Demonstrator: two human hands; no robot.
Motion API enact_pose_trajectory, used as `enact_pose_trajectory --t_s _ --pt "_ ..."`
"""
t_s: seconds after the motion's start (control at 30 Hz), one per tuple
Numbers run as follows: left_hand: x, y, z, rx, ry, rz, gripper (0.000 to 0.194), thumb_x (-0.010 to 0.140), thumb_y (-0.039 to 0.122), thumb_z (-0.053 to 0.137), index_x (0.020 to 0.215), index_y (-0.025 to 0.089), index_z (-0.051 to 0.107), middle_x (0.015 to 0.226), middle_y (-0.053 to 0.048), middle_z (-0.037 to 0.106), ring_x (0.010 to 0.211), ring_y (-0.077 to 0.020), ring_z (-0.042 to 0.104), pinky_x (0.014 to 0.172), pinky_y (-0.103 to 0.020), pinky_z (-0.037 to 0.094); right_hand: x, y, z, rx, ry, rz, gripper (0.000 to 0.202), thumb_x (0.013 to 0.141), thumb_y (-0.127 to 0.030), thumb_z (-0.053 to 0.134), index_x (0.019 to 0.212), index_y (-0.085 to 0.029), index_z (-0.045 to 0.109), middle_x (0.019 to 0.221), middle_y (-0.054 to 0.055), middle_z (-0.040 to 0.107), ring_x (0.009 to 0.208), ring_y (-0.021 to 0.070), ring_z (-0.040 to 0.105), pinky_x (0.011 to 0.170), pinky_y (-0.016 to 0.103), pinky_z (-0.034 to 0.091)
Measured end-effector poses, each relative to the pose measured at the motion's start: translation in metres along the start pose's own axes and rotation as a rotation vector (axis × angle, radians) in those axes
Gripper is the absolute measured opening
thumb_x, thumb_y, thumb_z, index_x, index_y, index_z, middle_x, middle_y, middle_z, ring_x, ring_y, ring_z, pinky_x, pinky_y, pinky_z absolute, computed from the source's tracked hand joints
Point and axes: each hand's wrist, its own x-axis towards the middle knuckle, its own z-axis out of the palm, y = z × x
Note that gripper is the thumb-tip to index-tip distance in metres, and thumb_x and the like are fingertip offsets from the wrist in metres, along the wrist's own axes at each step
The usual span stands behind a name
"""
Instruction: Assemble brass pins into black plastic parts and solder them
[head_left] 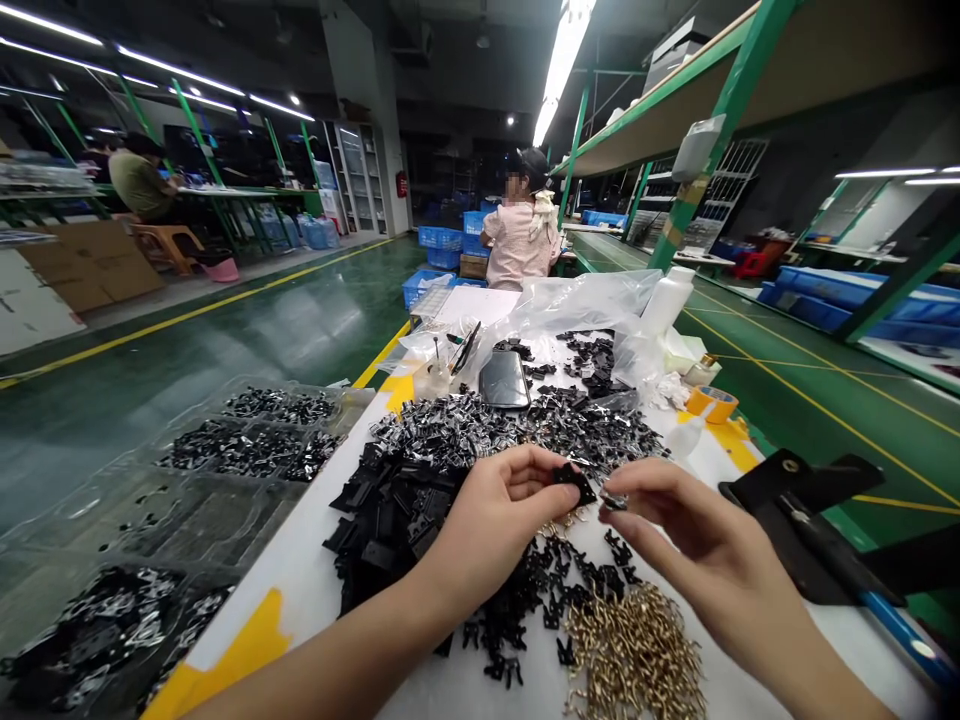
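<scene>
My left hand point(499, 505) pinches a small black plastic part point(576, 482) between thumb and fingers above the white table point(300, 590). My right hand point(679, 535) is just to its right, its fingertips closed on a small shiny metal piece point(613, 500) next to the black part. Under the hands lie a heap of black plastic parts point(390, 510), smaller black clips point(525, 610) and a pile of brass-coloured springs point(630, 650). Behind them spreads a heap of shiny metal pieces point(510, 425).
Clear plastic trays point(187, 500) holding finished dark parts stand to the left. A phone point(504, 378), plastic bags point(585, 300), a white bottle point(666, 300) and a tape roll point(712, 403) sit farther back. A black press tool point(810, 530) is at right. One person sits ahead, another far left.
</scene>
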Motion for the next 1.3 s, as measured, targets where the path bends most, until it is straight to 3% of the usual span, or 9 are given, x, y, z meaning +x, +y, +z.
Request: enact_pose_trajectory --t_s 0.17,0.3,0.47,0.63,0.97,1.13,1.3 --pt "-0.002 -0.003 0.001 -0.044 -0.025 -0.036 0.022 0.071 0.017 0.066 0.092 0.015 0.058 0.082 -0.002 0.060 0.071 -0.0128 0.060 0.071 -0.026 0.047 -0.006 0.002 0.009 -0.426 0.138 -0.455 0.034 0.080 -0.012 0.057 0.111 -0.024 0.050 0.098 0.007 0.060 0.092 0.0197 0.058 0.077 0.033 0.050" --pt "-0.004 -0.004 0.003 -0.039 -0.081 -0.027 0.026 0.074 0.016 0.062 0.100 0.019 0.063 0.082 -0.002 0.062 0.073 -0.0130 0.061 0.073 -0.025 0.046 -0.005 0.003 0.010 -0.575 0.111 -0.625 0.038 0.080 -0.006 0.057 0.113 -0.020 0.049 0.097 0.009 0.059 0.094 0.0201 0.055 0.077 0.034 0.049" --pt "-0.006 -0.002 0.003 -0.018 -0.096 -0.009 0.030 0.077 0.016 0.060 0.106 0.022 0.063 0.060 0.003 0.059 0.064 -0.0103 0.057 0.071 -0.024 0.046 -0.004 0.005 0.008 -0.590 0.128 -0.577 0.036 0.081 -0.003 0.055 0.112 -0.019 0.052 0.102 0.011 0.054 0.097 0.0204 0.052 0.077 0.034 0.048" --pt "-0.006 -0.003 0.004 -0.145 -0.113 0.064 0.023 0.080 0.020 0.060 0.103 0.018 0.065 0.096 -0.004 0.066 0.084 -0.0137 0.062 0.081 -0.027 0.049 -0.004 0.007 0.006 -0.606 0.168 -0.569 0.036 0.080 -0.005 0.056 0.113 -0.021 0.053 0.100 0.010 0.054 0.093 0.0206 0.054 0.074 0.034 0.048" --pt "-0.007 -0.004 0.004 -0.086 -0.071 0.117 0.022 0.078 0.022 0.063 0.099 0.018 0.065 0.101 -0.006 0.065 0.097 -0.0176 0.059 0.089 -0.031 0.046 -0.002 0.009 0.003 -0.636 0.193 -0.642 0.042 0.077 -0.002 0.058 0.115 -0.021 0.052 0.102 0.010 0.056 0.094 0.0215 0.055 0.074 0.035 0.048" --pt "-0.006 -0.003 0.003 -0.114 -0.061 0.062 0.025 0.075 0.023 0.067 0.099 0.017 0.064 0.096 -0.006 0.064 0.084 -0.0159 0.061 0.082 -0.031 0.049 0.002 0.011 0.002 -0.611 0.167 -0.621 0.039 0.078 -0.005 0.058 0.114 -0.021 0.052 0.101 0.010 0.056 0.095 0.0219 0.056 0.075 0.036 0.048" --pt "-0.004 -0.002 0.000 -0.282 -0.071 -0.037 0.028 0.075 0.025 0.067 0.102 0.015 0.062 0.089 -0.005 0.062 0.074 -0.0113 0.061 0.080 -0.028 0.049 0.003 0.015 0.001 -0.542 0.088 -0.539 0.035 0.080 -0.007 0.053 0.113 -0.019 0.052 0.107 0.011 0.051 0.101 0.0218 0.052 0.082 0.037 0.047"
